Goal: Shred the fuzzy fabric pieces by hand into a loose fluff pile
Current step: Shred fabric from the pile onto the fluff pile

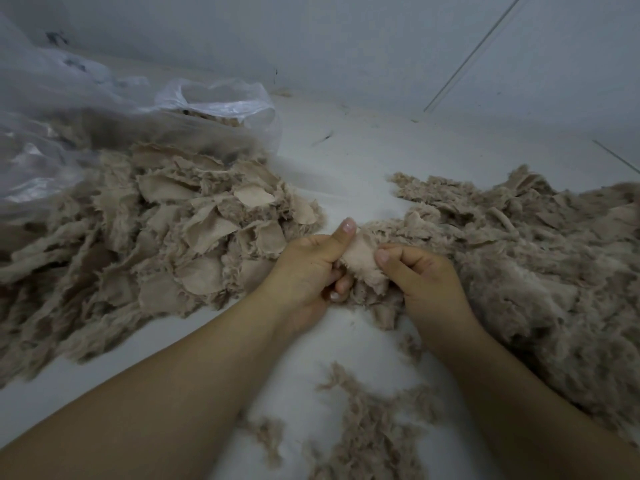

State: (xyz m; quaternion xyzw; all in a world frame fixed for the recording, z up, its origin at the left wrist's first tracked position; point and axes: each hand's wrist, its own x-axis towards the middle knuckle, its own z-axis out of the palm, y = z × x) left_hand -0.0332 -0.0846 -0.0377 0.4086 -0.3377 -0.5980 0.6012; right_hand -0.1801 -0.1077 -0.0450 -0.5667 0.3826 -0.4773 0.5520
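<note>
A small beige fuzzy fabric piece (360, 263) is held between both hands in the middle of the view. My left hand (308, 271) grips its left edge, thumb pointing up along it. My right hand (422, 275) pinches its right edge with curled fingers. A heap of unshredded fabric pieces (166, 230) with smooth pale backings lies to the left. A large loose fluff pile (540, 271) spreads to the right, behind and beside my right hand.
A clear plastic bag (104, 116) holding more fabric lies at the back left. Loose tufts of fluff (367, 427) are scattered on the white floor (346, 157) between my forearms. Pale walls rise behind.
</note>
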